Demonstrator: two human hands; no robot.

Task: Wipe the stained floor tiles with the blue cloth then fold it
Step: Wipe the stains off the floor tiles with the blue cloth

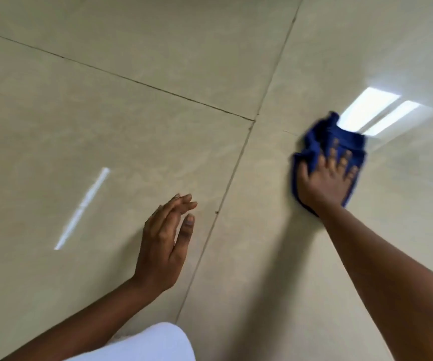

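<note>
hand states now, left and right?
Left hand: open, fingers straight, holding nothing.
Right hand: open, fingers spread, pressing the blue cloth on the floor tiles.

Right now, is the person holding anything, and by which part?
The right hand presses its spread fingers on the middle of the bunched blue cloth, flat against the floor tiles. The left hand holds nothing.
</note>
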